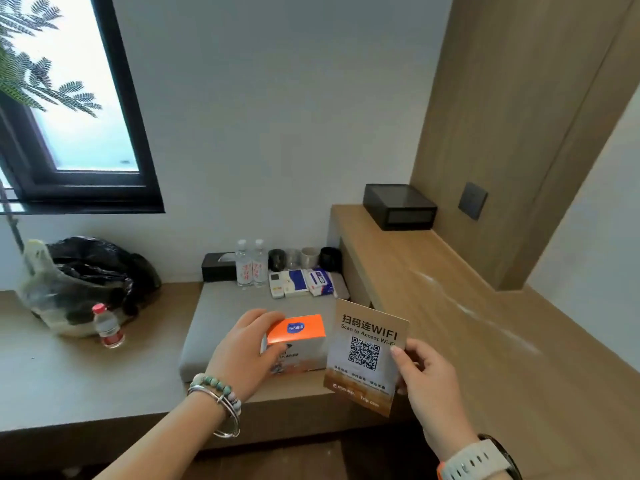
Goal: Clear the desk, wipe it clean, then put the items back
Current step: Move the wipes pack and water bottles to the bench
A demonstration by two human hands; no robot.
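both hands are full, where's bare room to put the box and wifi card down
The wooden desk is bare from the black box forward. The grey pad is free between the two bottles and the orange box. Crowded: the pad's back edge, with tissue box, bottles, cups, remote and packets.

wooden desk [450,306] top bare, black box [398,206] at its back end

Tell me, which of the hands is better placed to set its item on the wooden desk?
Right, probably. The right hand pinches the WiFi card beside the wooden desk, which lies on that side. The left hand grips the orange box over the grey cushion, farther away.
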